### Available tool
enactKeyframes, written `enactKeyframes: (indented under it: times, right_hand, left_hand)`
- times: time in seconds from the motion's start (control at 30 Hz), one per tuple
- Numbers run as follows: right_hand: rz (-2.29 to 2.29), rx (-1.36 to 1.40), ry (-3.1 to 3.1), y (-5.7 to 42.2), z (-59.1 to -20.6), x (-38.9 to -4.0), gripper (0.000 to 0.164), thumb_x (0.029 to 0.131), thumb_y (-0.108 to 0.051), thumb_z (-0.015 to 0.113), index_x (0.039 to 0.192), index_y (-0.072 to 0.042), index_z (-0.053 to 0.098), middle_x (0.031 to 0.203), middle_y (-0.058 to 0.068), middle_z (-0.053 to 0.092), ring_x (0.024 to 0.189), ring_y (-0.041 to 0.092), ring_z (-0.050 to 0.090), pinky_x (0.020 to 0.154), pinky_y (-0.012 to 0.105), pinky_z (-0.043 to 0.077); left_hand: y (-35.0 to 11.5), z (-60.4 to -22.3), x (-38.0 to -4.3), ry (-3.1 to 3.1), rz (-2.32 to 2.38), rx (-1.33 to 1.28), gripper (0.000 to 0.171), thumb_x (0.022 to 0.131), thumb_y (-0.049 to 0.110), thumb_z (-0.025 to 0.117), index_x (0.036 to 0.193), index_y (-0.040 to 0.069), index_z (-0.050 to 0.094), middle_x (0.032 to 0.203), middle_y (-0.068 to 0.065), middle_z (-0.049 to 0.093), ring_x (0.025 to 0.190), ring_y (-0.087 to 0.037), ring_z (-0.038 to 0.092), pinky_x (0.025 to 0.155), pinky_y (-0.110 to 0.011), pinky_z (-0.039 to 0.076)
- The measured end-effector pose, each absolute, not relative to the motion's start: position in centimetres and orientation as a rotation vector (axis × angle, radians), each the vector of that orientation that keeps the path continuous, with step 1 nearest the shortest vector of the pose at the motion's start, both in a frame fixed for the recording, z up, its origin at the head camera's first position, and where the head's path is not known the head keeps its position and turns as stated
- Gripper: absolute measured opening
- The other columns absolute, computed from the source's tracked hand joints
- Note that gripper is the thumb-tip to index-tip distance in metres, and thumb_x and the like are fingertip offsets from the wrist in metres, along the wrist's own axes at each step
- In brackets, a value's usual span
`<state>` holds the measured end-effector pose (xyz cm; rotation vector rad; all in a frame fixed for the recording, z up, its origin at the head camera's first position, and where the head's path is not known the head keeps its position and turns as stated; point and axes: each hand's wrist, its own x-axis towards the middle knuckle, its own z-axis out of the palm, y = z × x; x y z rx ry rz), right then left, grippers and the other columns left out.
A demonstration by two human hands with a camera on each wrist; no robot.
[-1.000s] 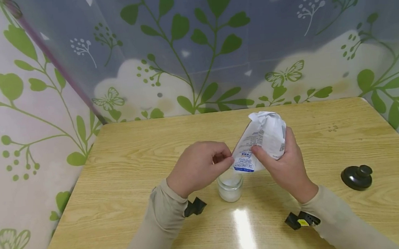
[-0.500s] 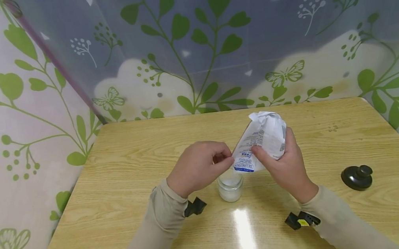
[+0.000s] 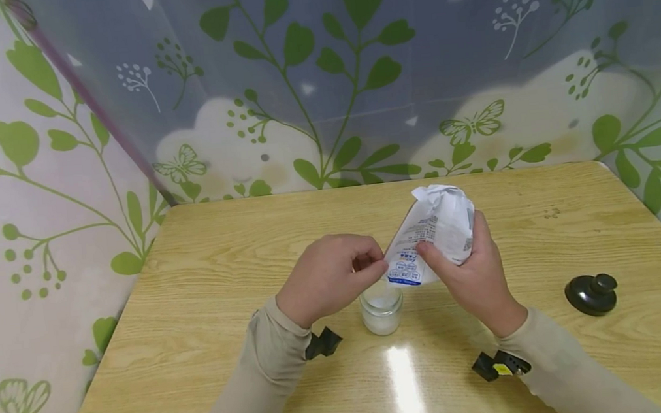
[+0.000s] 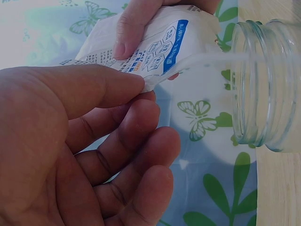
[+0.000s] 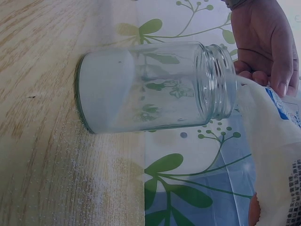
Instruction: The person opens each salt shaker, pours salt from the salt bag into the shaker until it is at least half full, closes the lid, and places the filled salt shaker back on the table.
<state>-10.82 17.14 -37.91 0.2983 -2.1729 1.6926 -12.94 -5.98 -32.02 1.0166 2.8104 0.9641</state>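
Observation:
A white printed plastic bag (image 3: 429, 227) is tilted over a clear glass jar (image 3: 383, 317), its lower corner at the jar's mouth. My right hand (image 3: 479, 285) grips the bag's side, thumb across the printed face. At that lower corner my left hand (image 3: 330, 275) pinches the bag's edge between thumb and index finger; the other fingers are loosely curled in the left wrist view. A thin white stream (image 4: 207, 57) runs from the corner into the jar. Fine white grains (image 5: 106, 89) lie sloped in the jar's bottom, as the right wrist view shows.
A black knobbed lid (image 3: 591, 295) lies on the wooden table (image 3: 221, 242) at the right. Scattered white grains (image 5: 101, 183) dot the tabletop beside the jar. Behind the table's far edge hangs a leaf-patterned curtain (image 3: 321, 102). Black camera mounts show at both wrists.

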Motion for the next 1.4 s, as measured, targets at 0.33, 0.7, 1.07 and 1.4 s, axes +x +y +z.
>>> enactKeyframes:
  times: [0.33,0.7,1.07,1.4]
  right_hand:
    - [1.704,0.300,-2.172,17.14,-37.92,-10.77,0.061,0.092,-0.002,0.074,0.142,-0.004,0.039,0.112,-0.002,0.063,0.093,0.012,0.067,0.069,0.024,0.057]
    - [1.699,0.307,-2.169,17.12,-37.88,-10.78,0.061,0.092,-0.001,0.074,0.142,-0.003,0.039,0.112,-0.002,0.063,0.093,0.012,0.067,0.069,0.024,0.057]
    - [1.696,0.306,-2.174,17.15,-37.90,-10.79,0.061,0.092,-0.002,0.074,0.142,-0.003,0.039,0.112,-0.002,0.063,0.093,0.012,0.068,0.069,0.024,0.058]
    - [1.691,0.302,-2.183,17.16,-37.93,-10.78,0.061,0.092,-0.003,0.074,0.141,-0.003,0.039,0.112,-0.001,0.063,0.093,0.012,0.068,0.069,0.024,0.058]
  left_hand:
    - [-6.00,-32.05,-12.95,2.822,0.956,1.020,0.012,0.098,0.025,0.068,0.089,0.021,0.076,0.079,0.015,0.067,0.071,0.000,0.060,0.068,-0.023,0.052]
    - [-5.98,-31.99,-12.93,2.823,0.958,1.026,0.012,0.098,0.024,0.068,0.089,0.021,0.075,0.079,0.015,0.067,0.070,-0.001,0.060,0.068,-0.023,0.052]
    - [-5.96,-32.02,-12.94,2.824,0.955,1.031,0.012,0.098,0.025,0.068,0.090,0.020,0.076,0.079,0.014,0.068,0.070,-0.001,0.060,0.068,-0.023,0.052]
    - [-5.95,-32.13,-12.99,2.823,0.957,1.035,0.012,0.098,0.024,0.068,0.090,0.021,0.076,0.079,0.015,0.067,0.070,-0.001,0.060,0.067,-0.023,0.052]
